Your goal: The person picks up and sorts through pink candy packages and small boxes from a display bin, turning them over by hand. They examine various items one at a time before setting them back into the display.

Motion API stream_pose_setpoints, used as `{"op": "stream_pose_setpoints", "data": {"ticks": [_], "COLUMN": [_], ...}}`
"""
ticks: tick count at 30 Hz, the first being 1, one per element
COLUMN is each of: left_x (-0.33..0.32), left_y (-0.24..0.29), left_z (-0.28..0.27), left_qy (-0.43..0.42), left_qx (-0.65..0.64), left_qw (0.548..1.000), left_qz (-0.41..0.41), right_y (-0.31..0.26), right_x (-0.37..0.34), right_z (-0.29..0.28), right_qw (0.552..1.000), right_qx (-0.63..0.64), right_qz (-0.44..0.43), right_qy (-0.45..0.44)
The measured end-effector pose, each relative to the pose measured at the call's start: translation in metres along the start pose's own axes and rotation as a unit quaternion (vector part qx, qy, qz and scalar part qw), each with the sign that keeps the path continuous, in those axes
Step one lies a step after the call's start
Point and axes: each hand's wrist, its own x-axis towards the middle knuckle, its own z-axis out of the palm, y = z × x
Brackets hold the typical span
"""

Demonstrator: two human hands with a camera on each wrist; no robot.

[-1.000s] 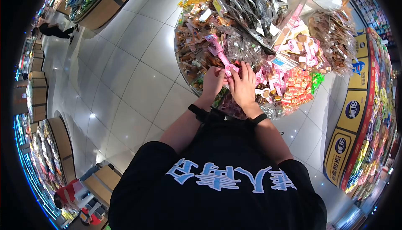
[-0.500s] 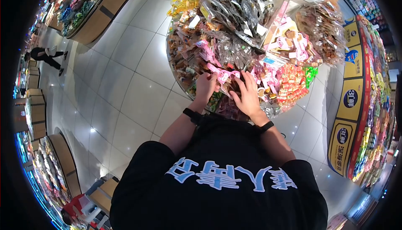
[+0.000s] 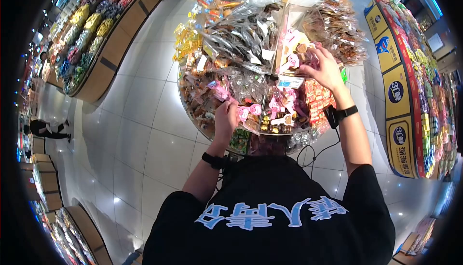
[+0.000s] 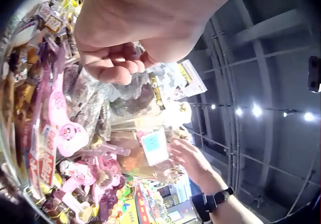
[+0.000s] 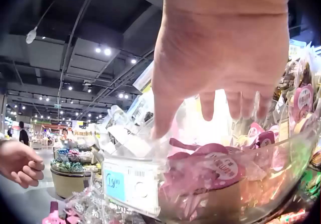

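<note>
My right hand reaches over a clear-walled compartment of pink-labelled packets, fingers spread and pointing down. In the right wrist view nothing shows between its fingers and thumb, and a pink-labelled packet lies below them behind the clear wall. A price tag with a blue patch hangs at that wall. My left hand hovers at the near left edge of the display, its fingers loosely curled and empty in the right wrist view. Beside it lies a pink packet with round ends.
Red packets fill a section beneath my right forearm. Clear bags with dark contents are heaped further back. A yellow-panelled shelf stands at right, a wooden counter of bagged goods at left. A person is on the tiled floor.
Both hands were together at the pink packet; the left has come away from it and stays close by. The right has moved right and back, over the clear-walled compartment. The head view has shifted.
</note>
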Motion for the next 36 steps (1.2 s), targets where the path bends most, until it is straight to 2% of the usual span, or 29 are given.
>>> {"op": "stream_pose_setpoints", "data": {"ticks": [2,5,6,9,10,12,13,16,22,30,31,34,36], "left_x": [0.002,0.008,0.011,0.022,0.023,0.026,0.029,0.037,0.038,0.044,0.044,0.048,0.052], "left_y": [0.016,0.049,0.053,0.074,0.085,0.108,0.112,0.122,0.122,0.102,0.101,0.098,0.091], "left_z": [0.001,0.003,0.004,0.012,0.016,0.025,0.03,0.041,0.068,0.111,0.117,0.134,0.144], "left_qy": [-0.03,-0.065,-0.071,-0.085,-0.092,-0.108,-0.119,-0.154,-0.181,-0.22,-0.222,-0.215,-0.199], "left_qx": [0.001,0.057,0.024,-0.012,0.023,0.095,0.083,0.061,0.033,0.057,0.068,0.09,0.105], "left_qw": [0.999,0.994,0.994,0.99,0.99,0.984,0.983,0.977,0.978,0.965,0.962,0.964,0.966], "left_qz": [0.033,0.062,0.077,0.11,0.108,0.102,0.11,0.131,0.098,0.13,0.145,0.126,0.127], "right_y": [0.014,0.015,0.01,0.024,0.027,0.025,0.02,0.018,0.014,0.013,0.017,0.027,0.03], "right_x": [0.01,0.019,0.022,0.028,0.032,0.036,0.038,0.039,0.035,0.015,0.013,0.012,0.013], "right_z": [0.002,0.002,-0.001,0.025,0.032,0.031,0.03,0.036,0.033,0.052,0.06,0.062,0.053], "right_qw": [0.99,0.974,0.972,0.987,0.989,0.977,0.968,0.968,0.967,0.998,0.997,0.997,0.994], "right_qx": [-0.005,-0.043,-0.027,-0.03,-0.026,-0.11,-0.152,-0.109,-0.054,0.022,0.06,0.077,0.074], "right_qz": [0.049,0.074,0.066,0.042,0.023,0.017,0.014,0.034,0.071,0.046,0.03,0.013,0.006], "right_qy": [-0.13,-0.208,-0.224,-0.154,-0.146,-0.181,-0.197,-0.223,-0.24,-0.044,0.022,0.013,-0.079]}}
